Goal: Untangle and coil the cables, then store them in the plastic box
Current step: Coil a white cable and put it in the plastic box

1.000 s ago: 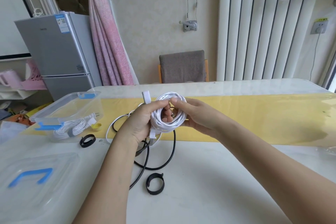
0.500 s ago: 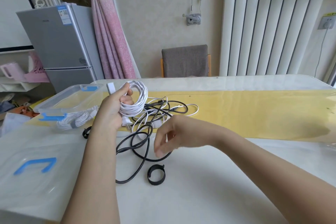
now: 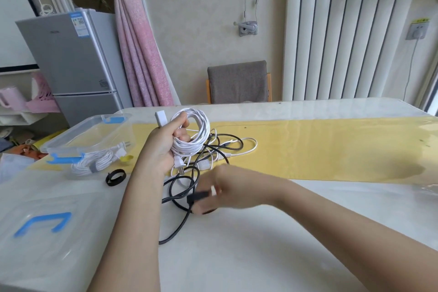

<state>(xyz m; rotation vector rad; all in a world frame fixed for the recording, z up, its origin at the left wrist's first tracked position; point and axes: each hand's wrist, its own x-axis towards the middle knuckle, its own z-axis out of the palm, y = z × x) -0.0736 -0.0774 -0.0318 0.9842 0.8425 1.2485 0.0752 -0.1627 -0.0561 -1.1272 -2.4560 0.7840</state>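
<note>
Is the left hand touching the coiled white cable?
Touching. The head view shows the left hand gripping the coiled white cable, with its fingers curled through the loops.

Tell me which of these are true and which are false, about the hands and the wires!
1. The left hand grips a white cable coil. True.
2. The plastic box has nothing in it. False: a tied white bundle lies inside.
3. The lid is shut on the box. False: it lies flat on the table, apart from the box.
4. A black cable lies loose on the table. True.
5. The right hand also holds the white coil. False: it is down by the table and, though blurred, seems to pinch a black strap.
</note>
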